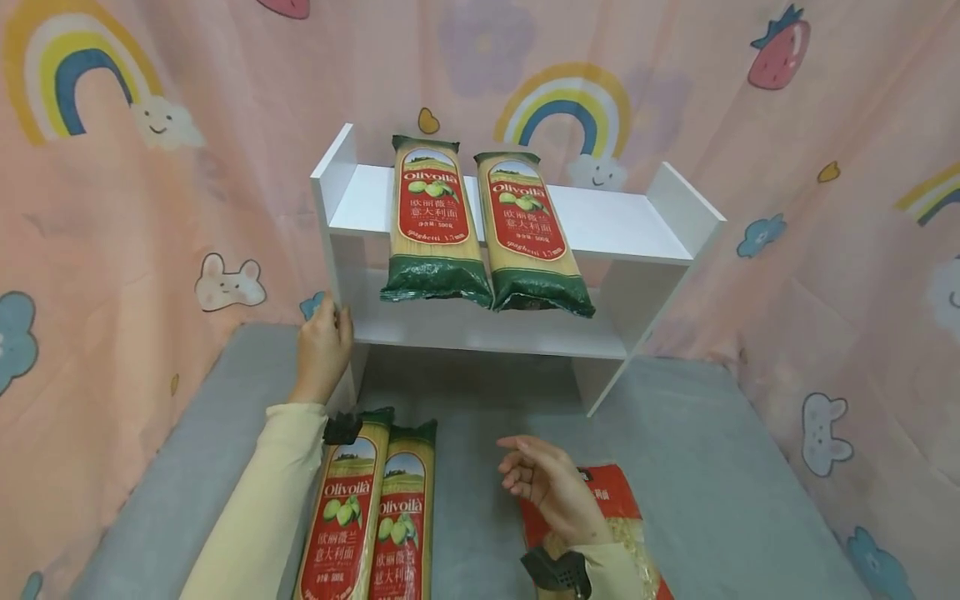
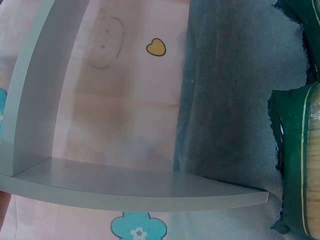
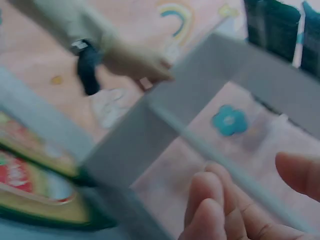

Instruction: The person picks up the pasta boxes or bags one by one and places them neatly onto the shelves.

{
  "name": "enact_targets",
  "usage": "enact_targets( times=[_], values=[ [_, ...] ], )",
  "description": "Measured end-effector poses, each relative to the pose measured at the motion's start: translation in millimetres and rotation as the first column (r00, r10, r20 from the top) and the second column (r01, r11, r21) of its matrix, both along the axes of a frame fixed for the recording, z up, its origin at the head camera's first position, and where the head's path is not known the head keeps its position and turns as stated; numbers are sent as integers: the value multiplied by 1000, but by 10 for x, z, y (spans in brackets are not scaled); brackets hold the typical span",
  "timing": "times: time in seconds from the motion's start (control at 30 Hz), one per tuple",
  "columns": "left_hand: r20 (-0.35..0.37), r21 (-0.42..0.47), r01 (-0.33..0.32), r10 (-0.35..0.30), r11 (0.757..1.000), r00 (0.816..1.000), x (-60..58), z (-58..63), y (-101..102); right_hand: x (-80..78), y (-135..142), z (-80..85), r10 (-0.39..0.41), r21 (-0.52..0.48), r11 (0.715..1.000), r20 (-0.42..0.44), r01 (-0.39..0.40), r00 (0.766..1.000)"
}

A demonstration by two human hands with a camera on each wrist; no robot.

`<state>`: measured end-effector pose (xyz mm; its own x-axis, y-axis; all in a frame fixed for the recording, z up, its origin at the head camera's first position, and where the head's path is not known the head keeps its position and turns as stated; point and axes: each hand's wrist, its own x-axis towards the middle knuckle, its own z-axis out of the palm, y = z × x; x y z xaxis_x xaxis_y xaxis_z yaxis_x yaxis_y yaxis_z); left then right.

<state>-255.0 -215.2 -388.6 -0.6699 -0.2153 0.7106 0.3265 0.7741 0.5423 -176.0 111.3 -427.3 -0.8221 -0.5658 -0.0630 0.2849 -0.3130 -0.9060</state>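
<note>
My left hand grips the left side panel of a white two-tier shelf at about the height of its lower board. Over the mat, in front of the shelf, my right hand hangs with loosely bent fingers and holds nothing. On the shelf's top board lie two packs of spaghetti, a left pack and a right pack, side by side, their green ends jutting past the front edge. The right wrist view, blurred, shows the right fingers before the shelf and the left hand at its side.
Two more spaghetti packs lie together on the grey mat beside the left forearm. A red-and-clear pasta bag lies partly under the right hand in view. Behind the shelf hangs a pink patterned curtain.
</note>
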Motion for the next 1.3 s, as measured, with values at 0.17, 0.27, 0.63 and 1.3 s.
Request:
enact_targets(
  times=[0.17,0.27,0.63,1.3],
  values=[
    [11,11,-3,3,1000,1000,-7,-1,-5,192,-79,-230,-32,58,998,132,25,991],
    [10,14,-9,9,1000,1000,-9,-1,-10,267,-148,-318,-71,101,993,190,52,979],
    [-4,33,-9,9,999,1000,-33,16,1,494,-373,-635,-79,203,979,270,23,960],
    [-21,17,-25,25,1000,999,-26,-24,11,630,-594,-771,-82,386,923,195,0,977]
  ],
)
